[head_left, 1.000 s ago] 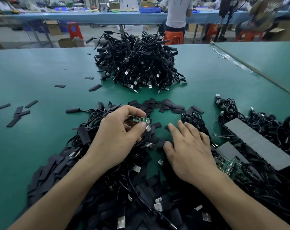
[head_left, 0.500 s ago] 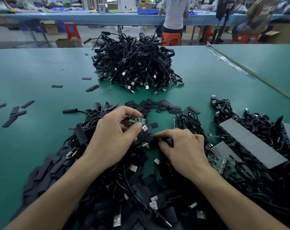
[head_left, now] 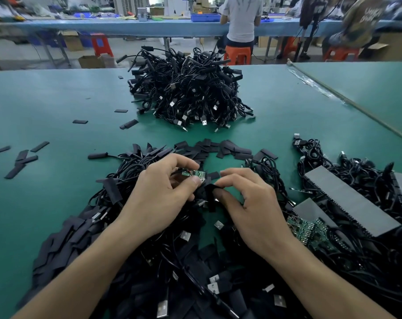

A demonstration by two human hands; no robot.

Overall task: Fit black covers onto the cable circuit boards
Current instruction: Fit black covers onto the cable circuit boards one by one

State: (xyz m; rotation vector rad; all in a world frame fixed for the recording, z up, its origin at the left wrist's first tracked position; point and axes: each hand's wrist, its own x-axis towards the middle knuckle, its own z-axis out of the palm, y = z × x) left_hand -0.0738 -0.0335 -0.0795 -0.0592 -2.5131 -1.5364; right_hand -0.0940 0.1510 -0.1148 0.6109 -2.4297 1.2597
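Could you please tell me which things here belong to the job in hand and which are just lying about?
In the job: left hand holding green circuit board; right hand pinching black cover; loose covers ahead.
Lying about: far cable heap; grey strips; stray covers at left.

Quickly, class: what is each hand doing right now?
Left hand: pinches the green circuit board.
Right hand: pinches a black cover.
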